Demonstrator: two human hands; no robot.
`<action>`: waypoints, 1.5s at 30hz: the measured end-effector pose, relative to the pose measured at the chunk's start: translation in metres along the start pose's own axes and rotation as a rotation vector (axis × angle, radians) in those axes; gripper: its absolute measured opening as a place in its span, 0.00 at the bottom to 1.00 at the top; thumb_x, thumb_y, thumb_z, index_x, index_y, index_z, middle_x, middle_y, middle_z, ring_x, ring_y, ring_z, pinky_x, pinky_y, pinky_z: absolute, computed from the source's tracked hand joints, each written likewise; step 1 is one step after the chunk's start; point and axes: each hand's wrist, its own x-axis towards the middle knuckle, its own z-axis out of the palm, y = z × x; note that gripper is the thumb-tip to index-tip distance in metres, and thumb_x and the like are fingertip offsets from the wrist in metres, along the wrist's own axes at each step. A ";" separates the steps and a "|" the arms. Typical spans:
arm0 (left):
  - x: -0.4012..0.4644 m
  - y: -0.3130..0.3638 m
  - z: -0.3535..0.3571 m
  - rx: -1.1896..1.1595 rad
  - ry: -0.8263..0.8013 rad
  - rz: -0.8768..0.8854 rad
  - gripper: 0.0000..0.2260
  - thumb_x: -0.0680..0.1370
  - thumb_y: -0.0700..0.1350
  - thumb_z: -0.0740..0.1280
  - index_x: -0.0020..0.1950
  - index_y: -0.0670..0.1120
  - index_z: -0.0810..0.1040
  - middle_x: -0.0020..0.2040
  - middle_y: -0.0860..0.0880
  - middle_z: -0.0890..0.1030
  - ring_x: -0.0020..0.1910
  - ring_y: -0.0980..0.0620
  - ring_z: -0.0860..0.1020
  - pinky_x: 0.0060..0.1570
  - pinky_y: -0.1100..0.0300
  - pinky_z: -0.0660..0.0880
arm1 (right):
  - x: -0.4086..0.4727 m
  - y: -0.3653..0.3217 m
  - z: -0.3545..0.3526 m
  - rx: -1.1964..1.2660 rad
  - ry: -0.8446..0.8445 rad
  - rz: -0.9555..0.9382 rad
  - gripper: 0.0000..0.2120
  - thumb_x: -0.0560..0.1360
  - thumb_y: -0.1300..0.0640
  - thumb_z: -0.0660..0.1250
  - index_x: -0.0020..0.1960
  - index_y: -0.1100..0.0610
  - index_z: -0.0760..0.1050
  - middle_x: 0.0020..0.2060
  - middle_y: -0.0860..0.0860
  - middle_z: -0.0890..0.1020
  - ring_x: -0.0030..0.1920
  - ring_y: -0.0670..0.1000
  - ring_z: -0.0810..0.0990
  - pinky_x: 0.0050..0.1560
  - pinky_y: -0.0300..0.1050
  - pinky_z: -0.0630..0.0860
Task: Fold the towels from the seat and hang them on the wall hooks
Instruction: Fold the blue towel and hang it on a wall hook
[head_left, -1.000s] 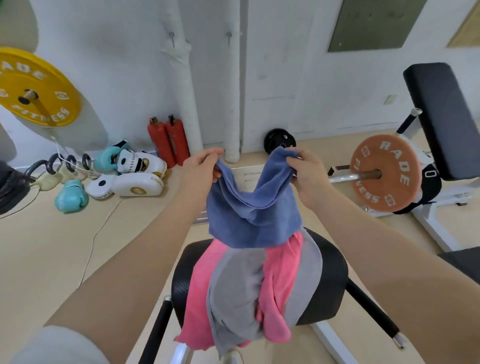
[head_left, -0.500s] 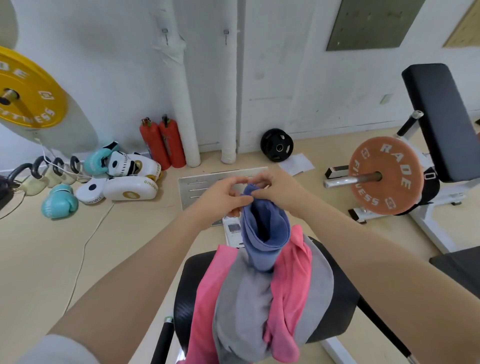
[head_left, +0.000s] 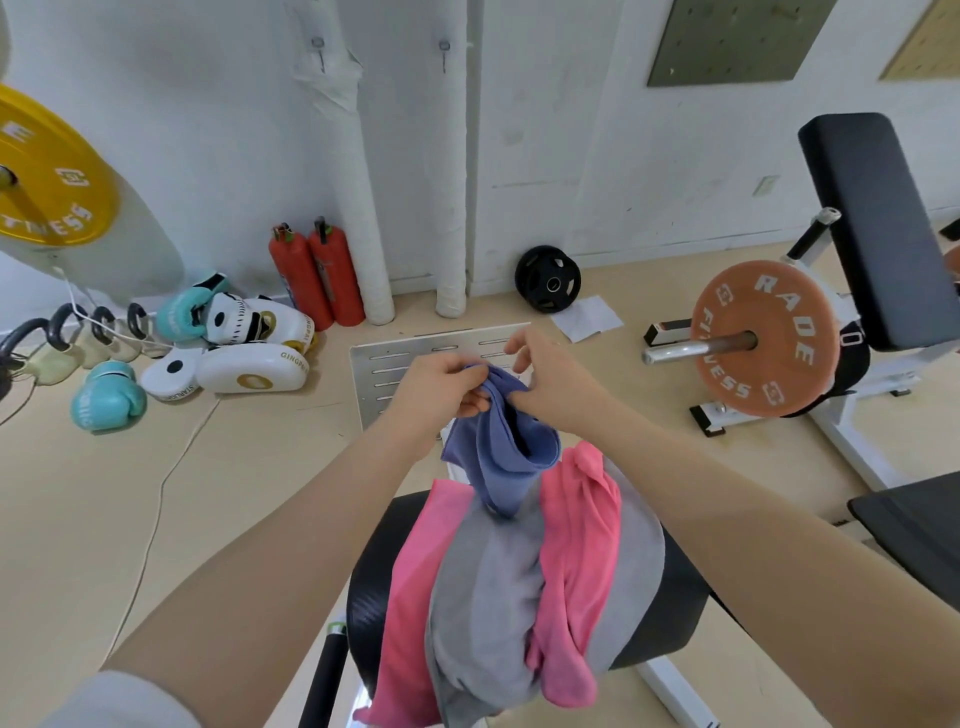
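We hold the blue towel (head_left: 501, 441) up in front of us, above the seat (head_left: 670, 597), with both hands meeting at its top edge. Our left hand (head_left: 441, 387) has its fingers curled round the gathered corners, pinching them together. Our right hand (head_left: 545, 379) sits just beside it, touching the same bunched edge with thumb and lower fingers, while its upper fingers are lifted and spread; we cannot tell for sure whether it truly grips or is only passing the corner across. We judge the corners are brought together like this so the cloth halves itself: the rest of the towel hangs below the hands in a loose doubled loop, its low tip reaching the pile.

Below our hands, 2 more towels wait on the seat: a pink towel (head_left: 582, 530) and a grey towel (head_left: 488, 597), draped over each other and spilling over the near edge. They look untouched, so we judge the task is at its first towel.

Beyond and above our hands, 2 wall hooks (head_left: 444, 52) stick out of the white wall, both bare. The fold looks unfinished, and the hooks are well apart from the hands, so hanging will call for a reach up and forward.
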 end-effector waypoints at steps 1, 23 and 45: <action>-0.001 0.000 0.000 -0.036 0.028 0.003 0.06 0.79 0.36 0.60 0.50 0.41 0.76 0.33 0.45 0.76 0.21 0.61 0.74 0.27 0.71 0.74 | -0.004 0.004 0.002 -0.039 0.010 0.047 0.20 0.68 0.62 0.67 0.58 0.60 0.67 0.46 0.52 0.72 0.40 0.49 0.70 0.41 0.40 0.65; -0.059 -0.002 0.030 -0.043 0.186 -0.036 0.03 0.78 0.39 0.65 0.44 0.43 0.77 0.25 0.51 0.79 0.21 0.61 0.77 0.25 0.72 0.73 | -0.056 0.032 -0.049 0.044 0.240 0.349 0.04 0.71 0.66 0.60 0.39 0.63 0.72 0.41 0.65 0.81 0.37 0.56 0.74 0.39 0.50 0.74; -0.187 0.021 0.099 -0.154 0.280 0.222 0.07 0.76 0.43 0.67 0.38 0.46 0.78 0.24 0.54 0.73 0.24 0.58 0.70 0.29 0.68 0.69 | -0.199 0.048 -0.102 0.690 0.310 -0.050 0.10 0.73 0.64 0.66 0.37 0.51 0.76 0.34 0.46 0.76 0.37 0.42 0.73 0.41 0.30 0.70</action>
